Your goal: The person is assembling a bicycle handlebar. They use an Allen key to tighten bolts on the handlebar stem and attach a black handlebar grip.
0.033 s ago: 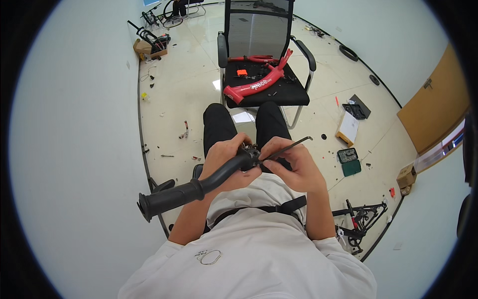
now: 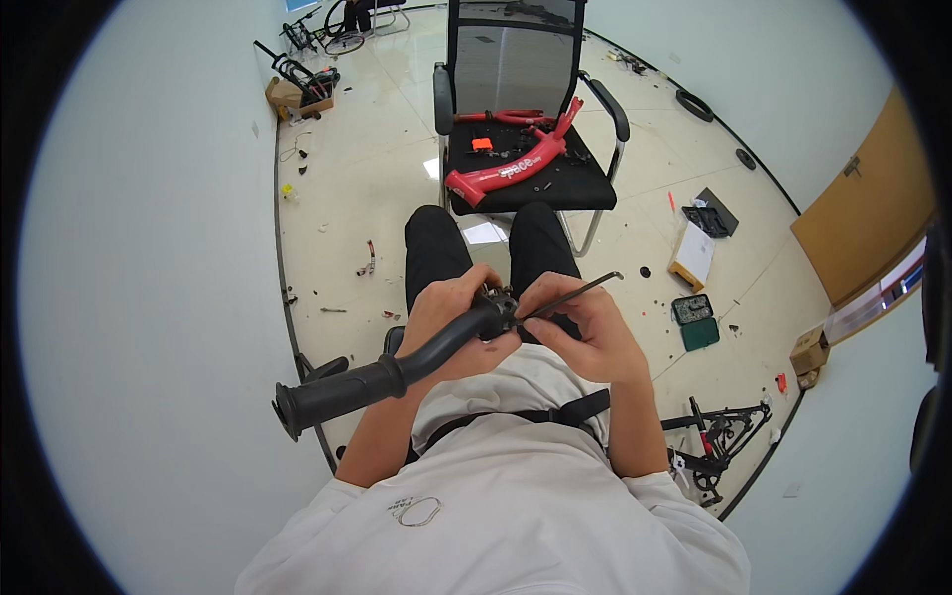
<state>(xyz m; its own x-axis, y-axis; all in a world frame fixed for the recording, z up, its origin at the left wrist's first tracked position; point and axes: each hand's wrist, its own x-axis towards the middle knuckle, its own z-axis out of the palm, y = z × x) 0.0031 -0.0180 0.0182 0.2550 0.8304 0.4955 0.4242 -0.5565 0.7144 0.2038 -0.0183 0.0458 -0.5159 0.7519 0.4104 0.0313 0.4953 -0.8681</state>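
A black bicycle handlebar (image 2: 448, 347) with a ribbed rubber grip (image 2: 342, 395) at its near left end lies across my lap, above my white shirt. My left hand (image 2: 443, 319) is wrapped round its far end, beside a dark metal clamp (image 2: 503, 303). In the fingertips of my right hand (image 2: 585, 325) is a thin, dark hex key (image 2: 585, 289), its short bent end pointing up to the right. The key's other end reaches the clamp, but the fingers hide whether it sits in a bolt.
Ahead, a black mesh chair (image 2: 514, 59) bears a red bicycle frame (image 2: 516, 171) and small parts. At right lie a green case (image 2: 696, 322), a white box (image 2: 692, 252) and a black bicycle frame (image 2: 729, 436). Forks stand in a carton (image 2: 288, 94) at far left.
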